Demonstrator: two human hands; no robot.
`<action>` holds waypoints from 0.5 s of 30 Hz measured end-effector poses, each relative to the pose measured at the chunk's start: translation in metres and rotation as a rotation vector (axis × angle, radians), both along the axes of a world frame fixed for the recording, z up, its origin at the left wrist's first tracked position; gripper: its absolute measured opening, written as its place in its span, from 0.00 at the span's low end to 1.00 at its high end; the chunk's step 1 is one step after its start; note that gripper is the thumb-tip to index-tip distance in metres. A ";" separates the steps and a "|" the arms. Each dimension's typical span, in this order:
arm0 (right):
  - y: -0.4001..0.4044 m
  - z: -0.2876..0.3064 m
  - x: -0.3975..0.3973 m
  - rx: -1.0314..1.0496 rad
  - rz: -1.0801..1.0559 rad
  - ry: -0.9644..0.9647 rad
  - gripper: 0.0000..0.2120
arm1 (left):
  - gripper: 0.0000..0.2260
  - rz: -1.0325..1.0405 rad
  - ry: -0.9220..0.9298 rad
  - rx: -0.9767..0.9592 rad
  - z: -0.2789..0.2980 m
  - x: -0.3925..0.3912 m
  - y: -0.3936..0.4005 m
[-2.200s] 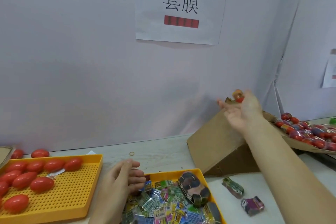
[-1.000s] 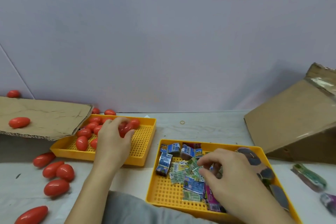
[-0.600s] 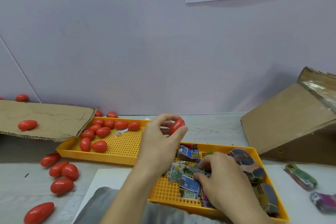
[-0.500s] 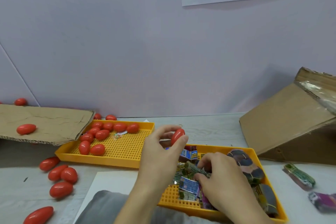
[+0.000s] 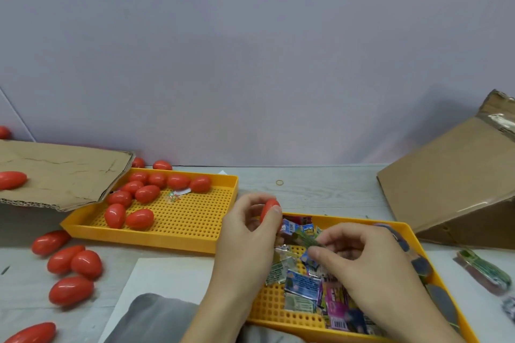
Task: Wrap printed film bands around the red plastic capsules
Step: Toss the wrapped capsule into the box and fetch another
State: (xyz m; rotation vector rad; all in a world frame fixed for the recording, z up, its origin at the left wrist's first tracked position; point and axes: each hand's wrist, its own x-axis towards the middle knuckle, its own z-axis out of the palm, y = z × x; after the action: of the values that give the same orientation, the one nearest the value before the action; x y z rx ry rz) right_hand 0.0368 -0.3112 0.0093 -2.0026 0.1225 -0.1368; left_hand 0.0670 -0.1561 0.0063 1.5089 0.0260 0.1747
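Note:
My left hand (image 5: 248,234) pinches one red capsule (image 5: 268,208) between thumb and fingertips, upright, above the gap between the two yellow trays. My right hand (image 5: 362,262) hovers over the right yellow tray (image 5: 281,312) and pinches a green printed film band (image 5: 308,241) lifted from the heap of printed film bands (image 5: 303,284). The left yellow tray (image 5: 192,234) holds several bare red capsules (image 5: 139,218).
Loose red capsules (image 5: 73,263) lie on the table at the left. A torn cardboard sheet (image 5: 61,175) overlaps the left tray's corner. A tilted cardboard box (image 5: 451,189) stands at the right, with film bundles (image 5: 482,270) beside it. White paper (image 5: 164,278) lies near me.
My left hand took a capsule from the left tray and carried it toward the right tray. My right hand came back from the box, dug in the bands and lifted one.

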 end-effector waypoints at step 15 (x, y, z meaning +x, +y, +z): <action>0.005 -0.005 0.009 0.392 0.031 0.014 0.07 | 0.06 -0.258 0.012 0.110 0.001 -0.007 -0.010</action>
State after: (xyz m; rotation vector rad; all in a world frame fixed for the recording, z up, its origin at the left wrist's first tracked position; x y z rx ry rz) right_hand 0.0461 -0.3058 0.0046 -1.6140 0.1173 -0.0727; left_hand 0.0599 -0.1661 0.0076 1.6076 -0.1710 -0.0406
